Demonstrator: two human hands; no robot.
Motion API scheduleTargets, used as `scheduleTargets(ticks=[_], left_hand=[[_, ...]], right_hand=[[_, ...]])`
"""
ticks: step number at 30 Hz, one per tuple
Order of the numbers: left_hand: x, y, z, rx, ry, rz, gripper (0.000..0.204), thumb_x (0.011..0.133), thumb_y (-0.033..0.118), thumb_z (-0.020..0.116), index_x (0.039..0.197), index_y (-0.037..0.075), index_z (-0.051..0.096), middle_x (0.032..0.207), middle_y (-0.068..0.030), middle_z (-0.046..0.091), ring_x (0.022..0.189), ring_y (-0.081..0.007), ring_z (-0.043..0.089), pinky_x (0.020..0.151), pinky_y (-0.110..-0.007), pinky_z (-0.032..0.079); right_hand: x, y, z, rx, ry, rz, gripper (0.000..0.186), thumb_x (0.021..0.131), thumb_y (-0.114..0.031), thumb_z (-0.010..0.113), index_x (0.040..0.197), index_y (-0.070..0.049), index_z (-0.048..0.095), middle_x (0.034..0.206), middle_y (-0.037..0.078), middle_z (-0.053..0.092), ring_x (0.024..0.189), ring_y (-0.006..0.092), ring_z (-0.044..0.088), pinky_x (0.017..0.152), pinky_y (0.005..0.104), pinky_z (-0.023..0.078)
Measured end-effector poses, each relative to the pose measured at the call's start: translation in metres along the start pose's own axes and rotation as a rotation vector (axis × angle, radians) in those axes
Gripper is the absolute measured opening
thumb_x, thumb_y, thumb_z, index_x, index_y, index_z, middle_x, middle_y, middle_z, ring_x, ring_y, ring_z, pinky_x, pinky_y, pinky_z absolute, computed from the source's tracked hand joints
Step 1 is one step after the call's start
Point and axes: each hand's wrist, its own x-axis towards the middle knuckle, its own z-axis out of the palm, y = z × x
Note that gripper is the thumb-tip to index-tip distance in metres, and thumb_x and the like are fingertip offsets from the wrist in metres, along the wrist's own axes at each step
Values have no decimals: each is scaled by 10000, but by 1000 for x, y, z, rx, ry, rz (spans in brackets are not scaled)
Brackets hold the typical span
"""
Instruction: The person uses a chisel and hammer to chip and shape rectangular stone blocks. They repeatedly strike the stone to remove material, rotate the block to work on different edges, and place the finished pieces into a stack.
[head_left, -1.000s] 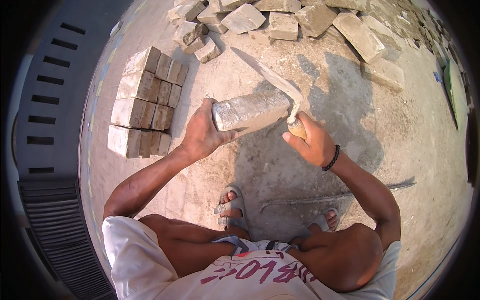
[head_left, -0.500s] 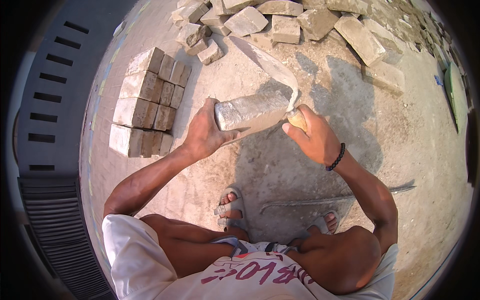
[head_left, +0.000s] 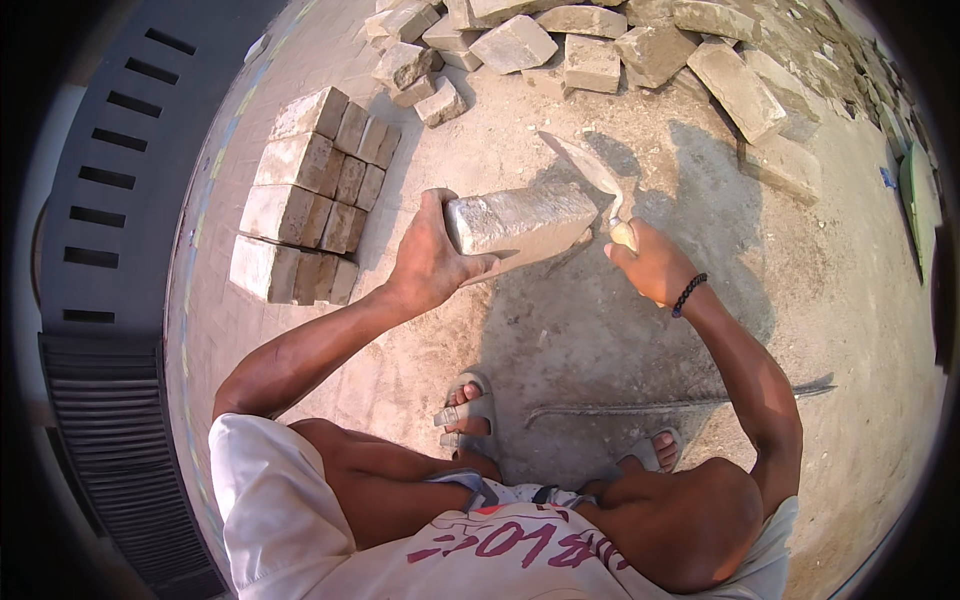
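Note:
A long grey paving brick (head_left: 520,220) with a rough, dusty top is held up in front of me, tilted slightly, by my left hand (head_left: 437,252), whose fingers wrap round its left end. My right hand (head_left: 652,260) is closed on the wooden handle of a trowel (head_left: 595,165). Its steel blade is raised beyond the brick's right end and points away from me toward the left. Below that end is a thin greyish sliver (head_left: 568,253); I cannot tell whether it is loose.
A stack of bricks (head_left: 305,200) stands at the left beside a dark slotted metal gate (head_left: 118,200). Loose bricks (head_left: 590,62) are heaped ahead, with rubble to the upper right. A bent metal bar (head_left: 680,404) lies near my sandalled feet. A green object (head_left: 915,205) is at the far right.
My right hand and the trowel have moved to the right, and the blade's tip is lower. A sliver now shows under the brick's right end. My left hand and brick have shifted slightly right.

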Motion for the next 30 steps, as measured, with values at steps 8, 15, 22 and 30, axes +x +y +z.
scheduleTargets(ticks=[8,15,22,30], left_hand=[[1,-11,11,-130,83,73,810,678,223,915,1218,-50,378,1079,-205,546,999,-269,587,876,-386,494],[-3,-18,8,-83,79,84,818,679,215,907,1247,-54,383,1076,-186,573,1002,-247,588,891,-370,490],[-5,-31,2,-98,-61,16,796,689,202,897,1265,-59,412,1124,-182,604,1057,-235,597,945,-353,479],[-30,-127,44,157,-225,-97,717,677,106,870,1211,-42,415,1066,-189,557,998,-279,585,883,-386,492]], right_hand=[[-48,-30,38,-80,-26,-235,424,944,-323,602,1133,53,542,896,270,650,822,394,663,742,471,501],[-35,-1,3,-72,29,-88,404,960,-341,565,1047,53,534,875,294,664,896,467,661,788,507,516],[-11,58,21,-143,13,73,458,950,-346,566,1123,75,520,944,317,650,959,443,654,826,501,509],[-53,53,51,366,79,-14,457,926,-370,609,1052,63,535,906,291,644,854,408,648,741,469,483]])
